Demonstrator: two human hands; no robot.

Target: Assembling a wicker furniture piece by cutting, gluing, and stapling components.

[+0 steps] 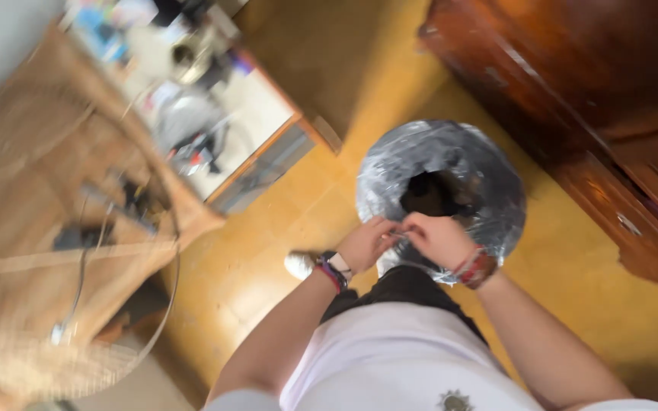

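Yellow-ochre floor (283,228) filled the middle of the blurred view, with a dark wooden cabinet (595,114) along the right and a wicker piece (47,228) at the left, beside a low counter (268,144) strewn with small, unreadable clutter. A round bin lined with a shiny grey plastic bag (481,175) stood on the floor directly ahead of the person's feet, close to the cabinet, so that it could be reached with both arms held low and forward. Both hands were brought together at the near rim of the liner. The left hand (363,245) and the right hand (439,240) were nearly touching, and their fingers appeared to be pressed together on a gathered edge of the bag, apparently to pull it snug over the rim; motion blur kept the exact pinch from being told. Bands were worn on both wrists. One pale shoe (298,265) was seen beside the left wrist.
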